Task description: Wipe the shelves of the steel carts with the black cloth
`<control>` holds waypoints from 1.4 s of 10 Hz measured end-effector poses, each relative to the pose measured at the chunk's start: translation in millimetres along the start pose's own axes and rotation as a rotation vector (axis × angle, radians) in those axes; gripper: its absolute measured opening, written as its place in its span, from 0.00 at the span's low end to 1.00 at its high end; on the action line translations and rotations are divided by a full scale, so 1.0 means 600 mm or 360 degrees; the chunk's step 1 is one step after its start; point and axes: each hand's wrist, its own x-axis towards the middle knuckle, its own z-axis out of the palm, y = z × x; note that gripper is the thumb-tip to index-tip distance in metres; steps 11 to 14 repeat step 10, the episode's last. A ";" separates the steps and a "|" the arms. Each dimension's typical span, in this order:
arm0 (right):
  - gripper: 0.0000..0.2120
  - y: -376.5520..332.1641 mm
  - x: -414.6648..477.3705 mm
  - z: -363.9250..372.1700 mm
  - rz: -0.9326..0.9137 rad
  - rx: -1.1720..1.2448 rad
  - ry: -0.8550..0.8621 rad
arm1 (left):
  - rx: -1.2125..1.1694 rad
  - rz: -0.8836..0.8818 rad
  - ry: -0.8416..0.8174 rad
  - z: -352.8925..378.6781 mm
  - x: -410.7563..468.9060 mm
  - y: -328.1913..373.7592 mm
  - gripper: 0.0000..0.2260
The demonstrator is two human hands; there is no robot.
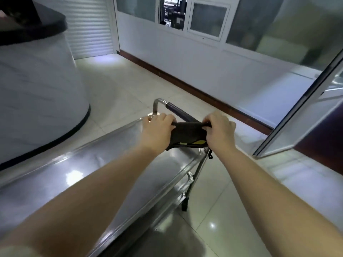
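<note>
I see the shiny steel cart (104, 164) cut off at the frame's bottom, its lower shelves mostly hidden under the top one. At centre, the left hand (157, 131) and right hand (220, 131) each hold a closed grip on the folded black cloth (189, 135), which lies against the dark padded handle bar (177, 110).

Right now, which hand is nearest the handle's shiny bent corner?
The left hand, beside the bare silver bend; the right hand pinches the black cloth farther along.
</note>
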 end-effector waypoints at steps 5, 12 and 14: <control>0.13 0.200 0.495 0.271 -0.0470 -0.0111 -0.0588 | -0.0054 -0.0848 -0.0203 0.279 0.376 -0.028 0.05; 0.17 0.208 0.564 0.528 -0.0367 0.0678 -0.1048 | -0.0232 -0.1436 -0.0148 0.431 0.425 -0.116 0.10; 0.17 0.208 0.564 0.528 -0.0367 0.0678 -0.1048 | -0.0232 -0.1436 -0.0148 0.431 0.425 -0.116 0.10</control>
